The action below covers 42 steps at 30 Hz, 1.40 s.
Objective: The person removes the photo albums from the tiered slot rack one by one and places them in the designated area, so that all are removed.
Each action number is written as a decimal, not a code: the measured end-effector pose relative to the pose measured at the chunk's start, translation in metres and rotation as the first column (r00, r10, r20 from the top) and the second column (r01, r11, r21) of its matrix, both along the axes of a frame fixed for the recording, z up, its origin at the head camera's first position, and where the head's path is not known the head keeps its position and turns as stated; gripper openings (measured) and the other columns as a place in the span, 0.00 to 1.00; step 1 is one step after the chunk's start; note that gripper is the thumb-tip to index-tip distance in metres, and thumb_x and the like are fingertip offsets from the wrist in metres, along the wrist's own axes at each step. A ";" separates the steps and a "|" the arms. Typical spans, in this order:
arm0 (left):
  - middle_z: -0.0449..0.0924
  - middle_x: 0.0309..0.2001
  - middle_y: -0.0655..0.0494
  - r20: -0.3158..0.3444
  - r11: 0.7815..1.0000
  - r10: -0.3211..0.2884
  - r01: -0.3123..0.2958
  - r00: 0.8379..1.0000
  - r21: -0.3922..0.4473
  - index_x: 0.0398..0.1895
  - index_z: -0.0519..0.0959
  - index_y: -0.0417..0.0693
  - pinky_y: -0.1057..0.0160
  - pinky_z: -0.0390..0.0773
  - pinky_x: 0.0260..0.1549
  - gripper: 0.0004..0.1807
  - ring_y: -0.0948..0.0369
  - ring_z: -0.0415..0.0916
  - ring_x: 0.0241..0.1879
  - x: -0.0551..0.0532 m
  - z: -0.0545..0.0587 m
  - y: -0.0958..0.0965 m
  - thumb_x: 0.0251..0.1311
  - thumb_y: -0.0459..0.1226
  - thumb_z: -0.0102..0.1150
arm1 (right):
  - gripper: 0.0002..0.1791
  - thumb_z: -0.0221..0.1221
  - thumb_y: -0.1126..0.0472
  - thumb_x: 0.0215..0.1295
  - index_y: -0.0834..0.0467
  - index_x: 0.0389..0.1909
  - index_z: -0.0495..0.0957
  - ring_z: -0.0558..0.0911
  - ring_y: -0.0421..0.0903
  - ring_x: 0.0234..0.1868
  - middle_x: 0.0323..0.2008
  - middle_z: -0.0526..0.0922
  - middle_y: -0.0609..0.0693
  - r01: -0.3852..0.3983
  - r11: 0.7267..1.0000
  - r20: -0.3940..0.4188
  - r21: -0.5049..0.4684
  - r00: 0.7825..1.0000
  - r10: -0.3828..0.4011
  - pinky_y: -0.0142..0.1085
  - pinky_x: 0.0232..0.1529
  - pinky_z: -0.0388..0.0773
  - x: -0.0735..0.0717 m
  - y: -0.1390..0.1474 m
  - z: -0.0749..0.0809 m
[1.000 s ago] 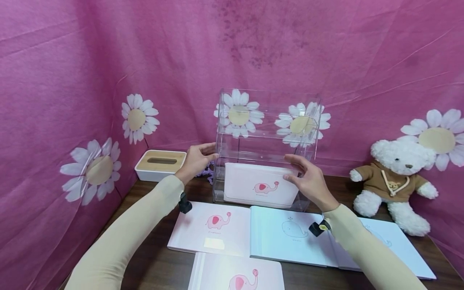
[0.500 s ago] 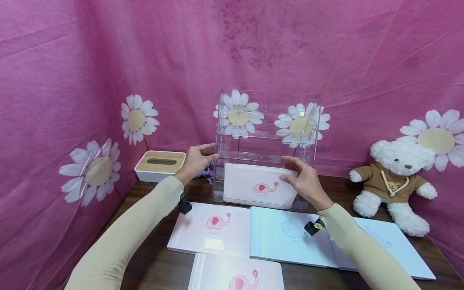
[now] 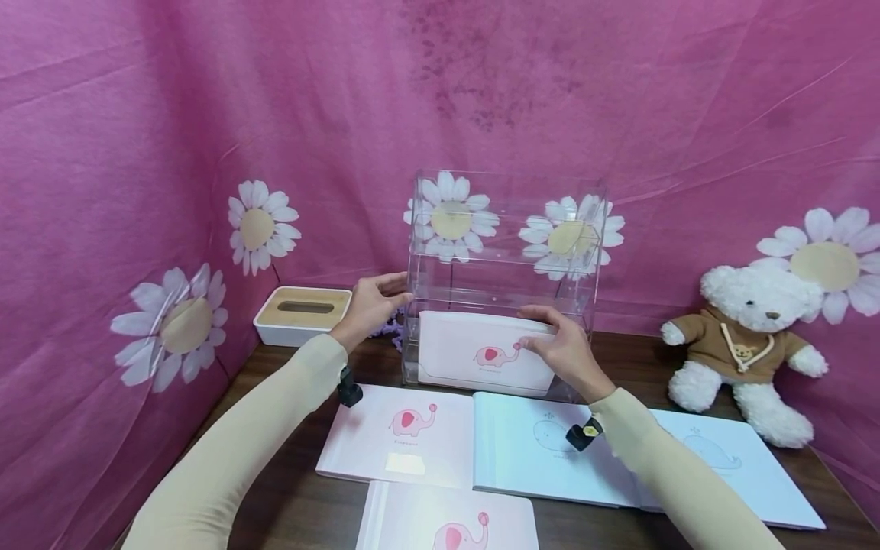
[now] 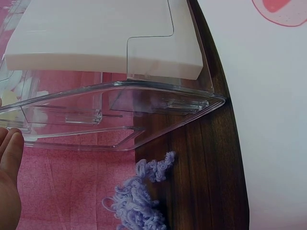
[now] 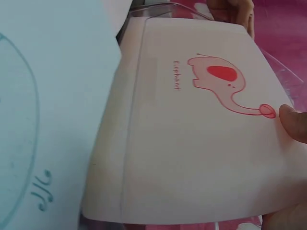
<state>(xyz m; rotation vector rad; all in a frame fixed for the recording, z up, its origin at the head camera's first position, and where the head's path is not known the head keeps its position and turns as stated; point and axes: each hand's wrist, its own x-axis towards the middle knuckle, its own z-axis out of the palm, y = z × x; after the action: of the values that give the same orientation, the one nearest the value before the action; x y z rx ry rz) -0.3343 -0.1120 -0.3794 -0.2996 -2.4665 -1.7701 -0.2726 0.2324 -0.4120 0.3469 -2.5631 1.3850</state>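
A pink book [image 3: 447, 347] with a red elephant on its cover leans in the lowest tier of a clear acrylic rack [image 3: 495, 260]. My right hand [image 3: 565, 353] pinches the book's right side, thumb on the cover and fingers at the upper edge; the right wrist view shows the thumb [image 5: 293, 123] beside the elephant's ball. At the rack's left side, my left hand [image 3: 371, 307] holds the side panel. Only some of its fingers [image 4: 10, 155] show in the left wrist view, against the panel.
On the wooden table lie two more pink elephant books [image 3: 440, 443] [image 3: 447, 516] and two pale blue whale books [image 3: 509, 443] [image 3: 749, 466]. A tissue box [image 3: 296, 333] and purple yarn-like bundle [image 4: 136, 203] are left of the rack. A teddy bear [image 3: 749, 344] sits right.
My right hand has moved left, and the elephant book has slid slightly left within the rack's lowest tier. The left hand stays at the rack's side.
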 end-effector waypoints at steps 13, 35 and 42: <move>0.84 0.59 0.45 0.005 1.000 -0.003 0.003 1.000 0.010 0.66 0.77 0.45 0.56 0.82 0.59 0.27 0.53 0.82 0.61 -0.001 -0.002 -0.001 0.62 0.32 0.68 | 0.25 0.71 0.63 0.61 0.52 0.59 0.80 0.81 0.52 0.55 0.61 0.82 0.54 0.068 0.998 0.010 0.008 0.998 -0.068 0.22 0.46 0.76 0.000 -0.006 -0.004; 0.84 0.60 0.47 0.009 1.000 0.009 -0.009 1.000 -0.019 0.66 0.77 0.46 0.55 0.83 0.58 0.27 0.54 0.82 0.61 -0.001 -0.001 -0.001 0.63 0.34 0.68 | 0.19 0.70 0.66 0.61 0.55 0.54 0.82 0.83 0.54 0.48 0.58 0.82 0.58 0.131 0.982 0.109 -0.135 0.987 -0.117 0.33 0.42 0.87 0.001 -0.010 0.004; 0.84 0.60 0.47 0.009 1.000 0.010 -0.010 1.000 -0.011 0.66 0.77 0.47 0.56 0.83 0.58 0.27 0.54 0.82 0.61 0.000 -0.001 0.000 0.63 0.34 0.68 | 0.19 0.68 0.67 0.62 0.57 0.55 0.82 0.87 0.53 0.41 0.54 0.84 0.63 0.121 0.977 0.108 -0.173 0.989 -0.104 0.40 0.40 0.89 0.003 -0.008 0.006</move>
<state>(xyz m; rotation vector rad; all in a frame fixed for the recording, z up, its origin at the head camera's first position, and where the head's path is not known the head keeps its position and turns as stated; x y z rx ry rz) -0.3345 -0.1121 -0.3804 -0.2807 -2.4801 -1.7590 -0.2693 0.2248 -0.4058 0.1041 -2.4647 1.6113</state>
